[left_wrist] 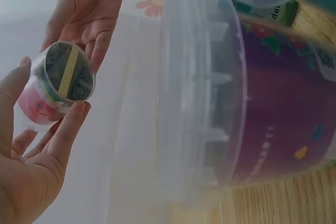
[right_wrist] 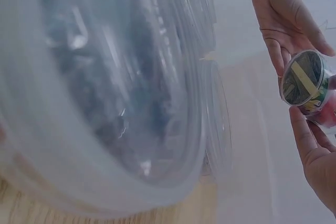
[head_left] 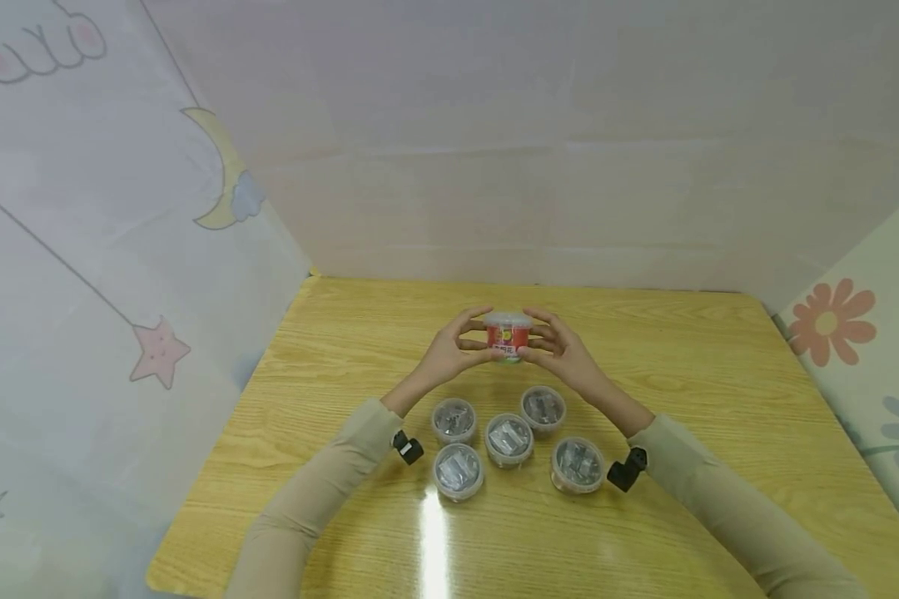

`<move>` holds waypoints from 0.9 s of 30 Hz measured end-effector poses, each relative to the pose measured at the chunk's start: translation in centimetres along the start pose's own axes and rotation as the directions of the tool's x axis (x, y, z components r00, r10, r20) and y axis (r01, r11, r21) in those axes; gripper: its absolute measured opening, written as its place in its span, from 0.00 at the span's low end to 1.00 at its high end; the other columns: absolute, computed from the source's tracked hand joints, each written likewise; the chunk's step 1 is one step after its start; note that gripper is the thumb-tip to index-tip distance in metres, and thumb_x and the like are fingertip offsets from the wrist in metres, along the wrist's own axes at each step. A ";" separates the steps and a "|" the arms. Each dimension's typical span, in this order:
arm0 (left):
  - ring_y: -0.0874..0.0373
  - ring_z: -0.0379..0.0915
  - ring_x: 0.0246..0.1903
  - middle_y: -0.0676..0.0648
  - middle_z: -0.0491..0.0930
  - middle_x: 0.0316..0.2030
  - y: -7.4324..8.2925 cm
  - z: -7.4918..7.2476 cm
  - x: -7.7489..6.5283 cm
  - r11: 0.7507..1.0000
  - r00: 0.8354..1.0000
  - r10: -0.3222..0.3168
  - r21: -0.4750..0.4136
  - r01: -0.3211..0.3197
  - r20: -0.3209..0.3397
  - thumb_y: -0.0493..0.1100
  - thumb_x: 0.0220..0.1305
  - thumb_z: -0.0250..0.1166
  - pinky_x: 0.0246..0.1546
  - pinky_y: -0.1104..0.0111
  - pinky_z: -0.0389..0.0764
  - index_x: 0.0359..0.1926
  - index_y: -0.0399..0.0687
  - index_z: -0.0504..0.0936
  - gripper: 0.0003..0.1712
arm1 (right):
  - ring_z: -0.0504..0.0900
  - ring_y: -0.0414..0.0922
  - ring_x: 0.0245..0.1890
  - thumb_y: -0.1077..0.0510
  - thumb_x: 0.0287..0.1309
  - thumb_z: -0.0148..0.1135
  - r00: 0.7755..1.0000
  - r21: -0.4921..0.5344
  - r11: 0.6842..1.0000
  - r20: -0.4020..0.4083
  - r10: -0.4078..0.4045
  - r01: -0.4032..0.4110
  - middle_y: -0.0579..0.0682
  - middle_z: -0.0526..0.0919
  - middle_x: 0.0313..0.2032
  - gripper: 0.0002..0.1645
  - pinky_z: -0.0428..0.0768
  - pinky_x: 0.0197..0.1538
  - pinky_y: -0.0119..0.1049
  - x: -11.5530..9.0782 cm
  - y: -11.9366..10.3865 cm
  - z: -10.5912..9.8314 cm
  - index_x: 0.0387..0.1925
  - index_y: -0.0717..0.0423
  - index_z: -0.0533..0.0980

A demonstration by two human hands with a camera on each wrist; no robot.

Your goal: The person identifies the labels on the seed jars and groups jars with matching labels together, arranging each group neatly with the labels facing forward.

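Head view, biggest first: pale backdrop (head_left: 449, 125) behind everything, then the wooden surface (head_left: 682, 374), its far edge meeting it. My two beige sleeves, left (head_left: 322, 474) and right (head_left: 727, 499), come in from the near side, angled inward so both arms reach one spot; probably that's why they flank the tubs rather than cross them.

My left hand (head_left: 453, 348) and right hand (head_left: 569, 353) grasp the red-labelled tub (head_left: 508, 333) from opposite sides, thumbs toward me, fingers round the sides. Likely paired like this to keep it steady and upright. It's up off the surface, beyond the other tubs, lid up, label facing me; lettering too small to read.

Five lidded tubs stand loosely grouped between my forearms: near left (head_left: 458, 472), far left (head_left: 454, 419), middle (head_left: 509, 439), far right (head_left: 543, 409), near right (head_left: 578, 464). All upright, lids up, presumably for stability; neither hand grips them. Left wrist view: a purple label (left_wrist: 289, 108) on one close up.

Small stuff: black wrist units, left (head_left: 408, 448), right (head_left: 627, 469), strapped on, apparently aimed at the hands. Smallest: yellow strip (left_wrist: 68, 72) across the held tub's dark end, seemingly its base.
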State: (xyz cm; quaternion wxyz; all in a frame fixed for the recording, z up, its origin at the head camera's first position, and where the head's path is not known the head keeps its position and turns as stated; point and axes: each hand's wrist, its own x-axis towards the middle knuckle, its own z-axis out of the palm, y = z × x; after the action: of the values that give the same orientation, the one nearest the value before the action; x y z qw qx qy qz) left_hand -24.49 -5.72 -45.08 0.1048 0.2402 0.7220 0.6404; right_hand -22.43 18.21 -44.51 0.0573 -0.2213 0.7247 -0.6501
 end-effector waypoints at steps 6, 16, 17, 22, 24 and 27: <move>0.42 0.79 0.50 0.36 0.68 0.61 -0.2 -0.5 0.2 0.993 0.998 0.010 -0.117 -0.003 0.061 0.37 0.66 0.65 0.49 0.51 0.80 0.73 0.56 0.59 0.39 | 0.78 0.50 0.53 0.63 0.65 0.61 1.000 0.054 0.998 0.007 0.019 -0.019 0.64 0.71 0.60 0.38 0.82 0.50 0.42 -0.2 0.0 -0.3 0.73 0.51 0.58; 0.42 0.78 0.50 0.35 0.68 0.59 -0.2 -0.6 0.1 0.980 0.996 0.022 -0.199 -0.004 0.086 0.34 0.66 0.64 0.49 0.48 0.79 0.73 0.54 0.61 0.38 | 0.77 0.46 0.55 0.63 0.69 0.56 0.999 0.117 0.993 0.051 0.007 -0.013 0.64 0.68 0.62 0.37 0.81 0.52 0.44 -0.3 0.0 -0.5 0.74 0.56 0.54; 0.42 0.78 0.50 0.36 0.69 0.59 -0.1 -0.5 0.1 0.981 0.997 0.019 -0.193 -0.003 0.078 0.34 0.65 0.64 0.49 0.48 0.79 0.73 0.54 0.61 0.38 | 0.77 0.47 0.55 0.63 0.69 0.56 0.998 0.115 0.993 0.053 0.014 -0.020 0.64 0.68 0.63 0.37 0.81 0.52 0.45 -0.3 0.0 -0.5 0.74 0.54 0.54; 0.42 0.79 0.48 0.36 0.69 0.58 0.0 -0.2 0.1 0.986 0.999 0.016 -0.166 -0.009 0.038 0.34 0.64 0.66 0.50 0.42 0.76 0.72 0.54 0.64 0.37 | 0.77 0.47 0.55 0.62 0.69 0.57 0.998 0.091 0.995 0.049 0.048 -0.052 0.63 0.68 0.62 0.37 0.81 0.52 0.41 -0.3 -0.1 -0.5 0.75 0.51 0.55; 0.43 0.79 0.48 0.37 0.69 0.58 0.1 -0.1 0.1 0.987 0.999 0.021 -0.161 -0.016 0.031 0.34 0.64 0.66 0.50 0.42 0.76 0.71 0.53 0.64 0.37 | 0.77 0.47 0.54 0.62 0.69 0.57 0.997 0.086 0.994 0.045 0.057 -0.060 0.63 0.68 0.61 0.37 0.81 0.51 0.40 -0.3 -0.1 -0.4 0.74 0.51 0.55; 0.43 0.79 0.48 0.37 0.70 0.58 0.1 -0.1 0.0 0.986 0.999 0.028 -0.163 -0.022 0.035 0.34 0.64 0.65 0.50 0.45 0.78 0.72 0.53 0.64 0.37 | 0.77 0.47 0.54 0.61 0.69 0.57 0.997 0.085 0.994 0.041 0.072 -0.075 0.62 0.68 0.61 0.37 0.81 0.52 0.41 -0.3 -0.1 -0.5 0.74 0.50 0.56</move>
State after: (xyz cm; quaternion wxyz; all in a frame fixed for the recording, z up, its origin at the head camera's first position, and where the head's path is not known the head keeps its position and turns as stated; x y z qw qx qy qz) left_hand -24.53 -5.77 -44.99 0.1292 0.2516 0.6621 0.6940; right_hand -22.34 18.79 -44.44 0.1044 -0.2039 0.7022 -0.6741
